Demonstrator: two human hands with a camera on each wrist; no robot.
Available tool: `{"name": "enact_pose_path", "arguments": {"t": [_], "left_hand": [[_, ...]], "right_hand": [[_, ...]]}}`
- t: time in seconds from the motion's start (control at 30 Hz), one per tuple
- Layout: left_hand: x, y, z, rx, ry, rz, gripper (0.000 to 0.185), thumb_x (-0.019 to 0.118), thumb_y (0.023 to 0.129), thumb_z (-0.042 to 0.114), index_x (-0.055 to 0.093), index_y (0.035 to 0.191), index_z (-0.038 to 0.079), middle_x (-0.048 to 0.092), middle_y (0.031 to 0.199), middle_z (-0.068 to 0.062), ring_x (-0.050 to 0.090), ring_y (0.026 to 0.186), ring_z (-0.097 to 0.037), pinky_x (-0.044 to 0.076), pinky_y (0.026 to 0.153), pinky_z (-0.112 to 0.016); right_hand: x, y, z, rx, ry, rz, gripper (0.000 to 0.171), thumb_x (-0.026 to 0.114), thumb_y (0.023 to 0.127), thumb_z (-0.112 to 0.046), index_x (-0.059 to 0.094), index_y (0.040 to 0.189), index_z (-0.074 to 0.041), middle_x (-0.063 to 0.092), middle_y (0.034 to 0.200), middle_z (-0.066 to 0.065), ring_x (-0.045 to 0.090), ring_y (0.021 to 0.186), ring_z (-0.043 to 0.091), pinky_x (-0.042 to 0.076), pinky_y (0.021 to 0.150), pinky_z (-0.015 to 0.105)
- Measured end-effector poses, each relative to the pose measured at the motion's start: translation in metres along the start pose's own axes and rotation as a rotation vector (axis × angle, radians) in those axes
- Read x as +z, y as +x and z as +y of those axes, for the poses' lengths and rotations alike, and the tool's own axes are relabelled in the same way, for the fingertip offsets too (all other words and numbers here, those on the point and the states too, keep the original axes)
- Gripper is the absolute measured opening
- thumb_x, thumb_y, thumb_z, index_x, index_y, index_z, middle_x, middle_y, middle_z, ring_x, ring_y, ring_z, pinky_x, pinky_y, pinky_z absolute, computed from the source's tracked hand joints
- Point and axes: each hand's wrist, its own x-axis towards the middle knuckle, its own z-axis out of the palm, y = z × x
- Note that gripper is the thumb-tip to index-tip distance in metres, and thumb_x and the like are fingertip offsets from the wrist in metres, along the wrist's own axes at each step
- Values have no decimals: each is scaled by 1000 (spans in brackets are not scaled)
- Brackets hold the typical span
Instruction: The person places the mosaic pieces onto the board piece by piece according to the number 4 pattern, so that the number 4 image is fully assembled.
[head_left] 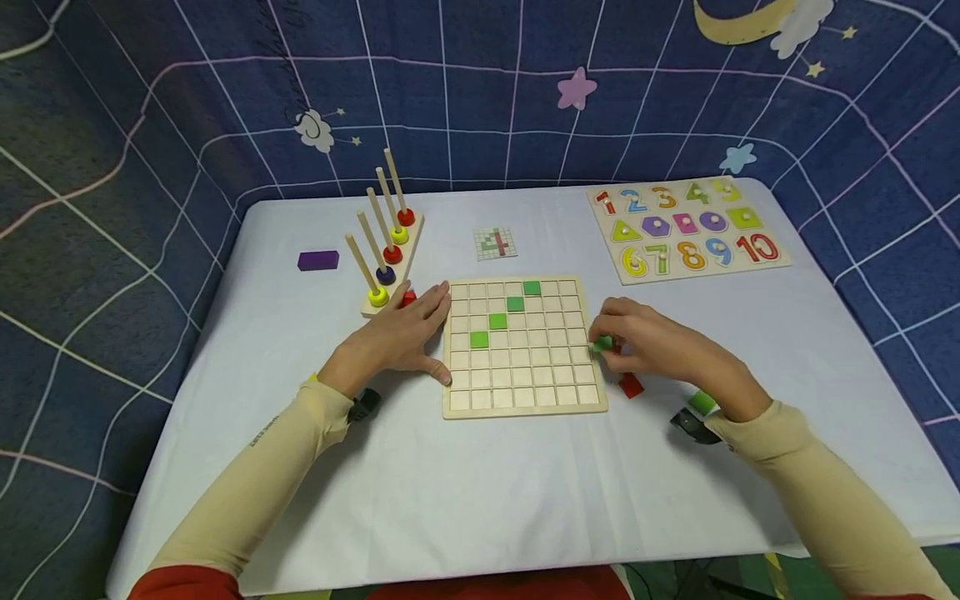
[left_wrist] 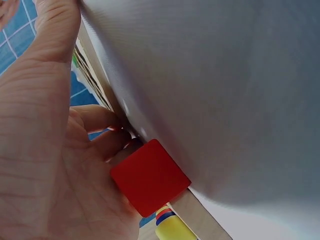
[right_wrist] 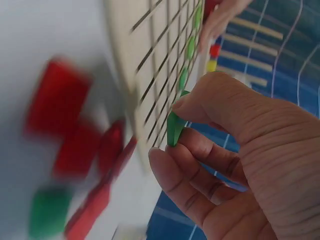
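Observation:
A wooden grid board (head_left: 525, 400) lies on the white table, with several green square tiles (head_left: 498, 321) forming a diagonal on it. My left hand (head_left: 401, 333) rests along the board's left edge, fingers extended and thumb spread. Close by it is a red block (left_wrist: 150, 177). At the board's right edge, my right hand (head_left: 656, 340) pinches a green tile (right_wrist: 175, 125) between thumb and fingers. Red tiles (head_left: 631, 385) lie on the table under and beside that hand, and a loose green tile (head_left: 702, 403) is near the right wrist.
A peg stand (head_left: 408, 250) with coloured rings stands behind my left hand. Farther left lies a purple block (head_left: 318, 261). A small pattern card (head_left: 495, 243) sits beyond the board, and a number-and-shape puzzle (head_left: 686, 229) at the back right.

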Motion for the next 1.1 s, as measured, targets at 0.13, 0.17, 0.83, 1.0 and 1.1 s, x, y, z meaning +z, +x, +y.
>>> {"name": "enact_pose_path", "arguments": {"t": [0.13,0.17,0.83,1.0,1.1], "left_hand": [[0,1,0,11,-5,7,136,74,79,80,15,170,-2,6,181,-19,15,170,-33,-1,136,-65],[0,1,0,13,-6,9,136,74,79,80,15,170,-2,6,181,-19,15,169,-33,-1,136,-65],[-1,-1,2,8,-7,11,136,74,79,80,15,170,-2,7,181,-20,16,169,-33,1,136,-65],[0,0,0,7,7,13,136,72,79,80,14,170,-2,7,181,-19,16,169,-33,1,136,-65],[0,0,0,3,12,7,136,72,79,81,14,170,-2,7,181,-19,16,169,-32,1,136,-65]], "right_hand": [[10,24,-15,-107,-5,5,14,77,90,-2,75,104,-6,62,101,8,54,88,17,51,74,29],[13,30,-19,-140,-8,9,14,77,91,-2,75,104,-5,62,100,8,53,89,17,51,75,30],[59,107,-75,-324,-72,-20,3,75,98,-6,77,100,-5,64,95,7,60,90,20,57,84,31],[62,108,-76,-319,-87,-25,5,76,100,-10,78,99,-6,65,96,6,63,94,21,58,86,32],[63,108,-78,-310,-77,-19,4,77,99,-10,78,98,-5,65,96,6,63,94,22,58,87,32]]}}
